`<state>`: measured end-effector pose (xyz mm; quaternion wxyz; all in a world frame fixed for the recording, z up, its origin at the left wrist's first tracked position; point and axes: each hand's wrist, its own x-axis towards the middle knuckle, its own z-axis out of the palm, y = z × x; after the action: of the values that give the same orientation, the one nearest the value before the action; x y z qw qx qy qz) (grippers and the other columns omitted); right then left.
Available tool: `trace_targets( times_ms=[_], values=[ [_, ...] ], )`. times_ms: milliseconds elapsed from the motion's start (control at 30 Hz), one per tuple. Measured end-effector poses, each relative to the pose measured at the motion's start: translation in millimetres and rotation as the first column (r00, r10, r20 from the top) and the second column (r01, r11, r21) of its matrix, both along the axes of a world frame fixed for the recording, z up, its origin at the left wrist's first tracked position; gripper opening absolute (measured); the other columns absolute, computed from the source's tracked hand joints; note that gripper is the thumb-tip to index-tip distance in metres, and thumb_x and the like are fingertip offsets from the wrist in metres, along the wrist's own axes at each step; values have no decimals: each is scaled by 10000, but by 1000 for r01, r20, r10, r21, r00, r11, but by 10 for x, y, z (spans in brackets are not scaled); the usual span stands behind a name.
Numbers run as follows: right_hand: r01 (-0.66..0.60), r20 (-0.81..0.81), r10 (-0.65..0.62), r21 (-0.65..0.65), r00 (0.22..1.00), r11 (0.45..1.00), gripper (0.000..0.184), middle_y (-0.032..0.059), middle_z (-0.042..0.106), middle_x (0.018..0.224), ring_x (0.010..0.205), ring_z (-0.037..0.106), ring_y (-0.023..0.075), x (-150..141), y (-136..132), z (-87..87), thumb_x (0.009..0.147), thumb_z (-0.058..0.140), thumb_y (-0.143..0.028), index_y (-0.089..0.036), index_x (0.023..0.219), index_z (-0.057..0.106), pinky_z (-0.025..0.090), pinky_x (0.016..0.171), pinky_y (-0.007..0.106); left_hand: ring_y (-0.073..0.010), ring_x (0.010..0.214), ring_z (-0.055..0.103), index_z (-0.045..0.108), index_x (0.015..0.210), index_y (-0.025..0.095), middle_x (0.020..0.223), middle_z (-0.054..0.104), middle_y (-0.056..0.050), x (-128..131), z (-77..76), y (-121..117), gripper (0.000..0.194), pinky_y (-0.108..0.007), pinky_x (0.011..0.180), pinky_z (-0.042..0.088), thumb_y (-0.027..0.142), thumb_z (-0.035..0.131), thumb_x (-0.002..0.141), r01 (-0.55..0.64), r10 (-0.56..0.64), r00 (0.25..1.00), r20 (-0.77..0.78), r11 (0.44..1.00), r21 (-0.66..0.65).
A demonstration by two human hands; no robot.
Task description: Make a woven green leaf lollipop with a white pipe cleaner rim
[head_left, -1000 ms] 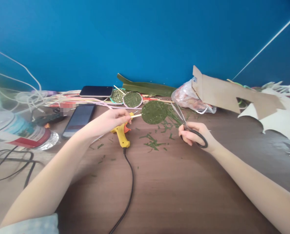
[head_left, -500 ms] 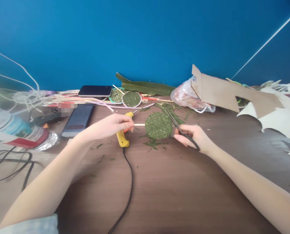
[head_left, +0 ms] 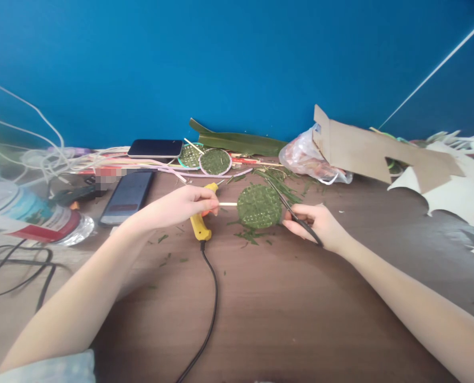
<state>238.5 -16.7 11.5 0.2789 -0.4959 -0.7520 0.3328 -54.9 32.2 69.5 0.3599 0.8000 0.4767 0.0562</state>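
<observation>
My left hand (head_left: 191, 206) pinches the pale stick handle (head_left: 227, 204) of a small round fan woven from green leaf strips (head_left: 259, 206). The fan's disc faces up at the middle of the view. Close to its right edge, my right hand (head_left: 314, 226) grips a pair of scissors (head_left: 296, 217), whose blades point up and left past the disc's upper right rim. Whether the blades touch the disc, I cannot tell. Leaf clippings (head_left: 248, 236) lie below and behind the fan. Under my left hand rests a yellow glue gun (head_left: 200, 227).
Two round woven fans (head_left: 215, 161) lie at the back beside a long green leaf (head_left: 240, 143). Two phones (head_left: 128, 198), a plastic bottle (head_left: 41, 215) and pale cords crowd the left. At right stand a plastic bag (head_left: 300, 155) and cut cardboard (head_left: 360, 146). The gun's black cable (head_left: 215, 298) runs forward.
My right hand and the scissors have shifted slightly left, nearer the fan's edge. My left hand and the fan look almost unmoved.
</observation>
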Motion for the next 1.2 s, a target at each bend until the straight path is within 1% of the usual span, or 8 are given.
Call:
trace_targets(
  times_ms=[367, 667, 767, 933, 1000, 1067, 1133, 1200],
  values=[
    [34, 39, -37, 58, 999, 998, 209, -46, 371, 511, 466, 303, 76, -20, -11, 15, 760, 536, -315, -188, 609, 465, 295, 441, 210, -154, 765, 569, 615, 786, 180, 815, 647, 7, 13, 19, -11, 312, -244, 683, 390, 403, 404, 840, -19, 19, 1000, -13, 1000, 0],
    [31, -43, -31, -5, 999, 1000, 237, -52, 397, 472, 429, 357, 77, -42, -13, 49, 763, 537, -373, -190, 634, 462, 304, 426, 216, -154, 749, 568, 609, 765, 182, 788, 644, 7, 13, 36, -9, 273, -239, 665, 386, 371, 425, 832, -24, 24, 1000, 13, 1000, -2],
    [50, -72, -51, -18, 996, 999, 229, -54, 403, 474, 424, 367, 78, -40, -16, 46, 758, 549, -372, -188, 648, 469, 315, 440, 222, -152, 730, 574, 600, 756, 174, 762, 635, 0, 31, 53, -24, 266, -240, 656, 400, 376, 441, 825, -78, 79, 995, 54, 997, -14],
    [67, -109, -67, -3, 992, 998, 203, -52, 417, 488, 443, 375, 80, -34, -19, 39, 762, 551, -343, -183, 661, 478, 335, 474, 226, -124, 617, 560, 565, 757, 160, 700, 576, 6, 81, 63, -51, 265, -223, 558, 401, 403, 472, 809, -212, 224, 961, 162, 973, -89],
    [45, -119, -47, -22, 992, 999, 204, -53, 406, 499, 447, 361, 77, -32, -25, 38, 763, 553, -342, -182, 663, 477, 330, 471, 224, -126, 606, 573, 551, 759, 160, 677, 559, 10, 95, 59, -59, 259, -221, 545, 409, 404, 479, 807, -241, 258, 947, 193, 965, -107],
    [-17, -119, 7, -85, 993, 996, 216, -53, 395, 515, 446, 351, 73, -33, -35, 36, 765, 557, -355, -181, 669, 474, 318, 458, 219, -151, 647, 611, 543, 770, 163, 679, 571, 4, 102, 56, -66, 257, -234, 561, 430, 409, 480, 808, -255, 277, 937, 213, 959, -125],
    [-119, -104, 102, -174, 989, 978, 230, -54, 379, 527, 453, 334, 68, -34, -47, 36, 767, 564, -364, -178, 670, 469, 300, 450, 214, -180, 702, 641, 543, 785, 164, 702, 593, -7, 103, 55, -73, 264, -254, 586, 449, 420, 479, 810, -264, 291, 930, 225, 954, -145],
    [-217, -81, 202, -249, 976, 944, 242, -59, 349, 532, 478, 302, 66, -39, -59, 40, 770, 570, -362, -175, 659, 461, 285, 460, 210, -191, 722, 647, 549, 796, 165, 719, 602, -13, 101, 56, -79, 273, -263, 594, 453, 429, 480, 811, -268, 297, 928, 225, 951, -152]
  ],
)
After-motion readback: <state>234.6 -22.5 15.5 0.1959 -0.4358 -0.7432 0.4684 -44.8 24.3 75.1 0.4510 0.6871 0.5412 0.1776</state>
